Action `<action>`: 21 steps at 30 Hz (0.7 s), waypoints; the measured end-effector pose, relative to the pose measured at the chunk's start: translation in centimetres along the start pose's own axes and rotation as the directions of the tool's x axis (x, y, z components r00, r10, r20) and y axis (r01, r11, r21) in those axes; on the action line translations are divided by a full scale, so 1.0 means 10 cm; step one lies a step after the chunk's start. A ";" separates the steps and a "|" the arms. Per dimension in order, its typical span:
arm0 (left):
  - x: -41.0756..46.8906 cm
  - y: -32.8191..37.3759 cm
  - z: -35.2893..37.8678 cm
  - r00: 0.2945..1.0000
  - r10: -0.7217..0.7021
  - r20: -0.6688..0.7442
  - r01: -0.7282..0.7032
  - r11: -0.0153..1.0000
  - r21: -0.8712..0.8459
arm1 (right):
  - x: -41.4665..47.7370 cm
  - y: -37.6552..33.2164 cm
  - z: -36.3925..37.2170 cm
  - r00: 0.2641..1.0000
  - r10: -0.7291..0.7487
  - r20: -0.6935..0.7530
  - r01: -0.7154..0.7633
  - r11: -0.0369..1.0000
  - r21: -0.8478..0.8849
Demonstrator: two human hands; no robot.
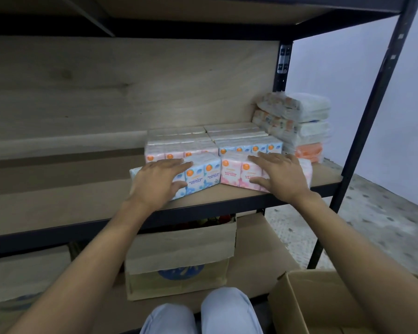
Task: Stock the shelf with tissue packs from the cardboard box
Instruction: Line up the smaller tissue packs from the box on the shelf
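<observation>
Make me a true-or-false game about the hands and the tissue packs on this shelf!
1. The left hand rests on the blue tissue pack. True.
2. The right hand rests on an orange pack. False: it rests on the pink tissue pack.
3. The two front packs lie on the floor. False: they sit on the shelf.
4. A stack of bigger packs stands at the shelf's right end. True.

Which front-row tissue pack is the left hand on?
The blue fragrance-free pack; the left hand rests on it. The pink rose-scented pack is under the right hand.
</observation>
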State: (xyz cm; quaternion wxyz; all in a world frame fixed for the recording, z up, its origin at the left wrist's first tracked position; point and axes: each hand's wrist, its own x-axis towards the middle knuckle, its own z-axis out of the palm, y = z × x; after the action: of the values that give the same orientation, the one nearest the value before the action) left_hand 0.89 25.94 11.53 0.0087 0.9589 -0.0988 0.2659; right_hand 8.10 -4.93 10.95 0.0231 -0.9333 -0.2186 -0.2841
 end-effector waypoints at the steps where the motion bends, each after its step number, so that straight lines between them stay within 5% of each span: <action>1: 0.00 -0.07 -0.01 1.000 0.027 0.010 -0.026 0.999 -0.032 | 0.01 0.06 -0.02 1.000 -0.028 0.009 0.028 0.999 0.023; 6: 0.07 -0.17 -0.04 0.996 0.062 0.057 -0.057 0.996 -0.072 | 0.10 0.25 -0.08 0.984 -0.135 0.114 0.114 0.979 0.170; 11: 0.05 0.12 0.12 0.994 -0.105 -0.012 0.103 0.989 -0.109 | 0.11 0.19 0.01 0.987 -0.039 0.159 0.011 0.984 0.177; 21: 0.19 0.14 0.28 0.986 -0.118 -0.117 0.100 0.984 -0.146 | 0.18 0.25 0.24 0.998 -0.010 0.059 0.002 0.989 0.146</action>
State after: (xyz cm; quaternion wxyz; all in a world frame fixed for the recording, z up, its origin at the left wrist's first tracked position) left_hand 3.60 23.99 10.02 0.0967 0.9413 -0.0637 0.3172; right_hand 11.71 -6.05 10.15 0.0839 -0.9365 -0.2422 -0.2393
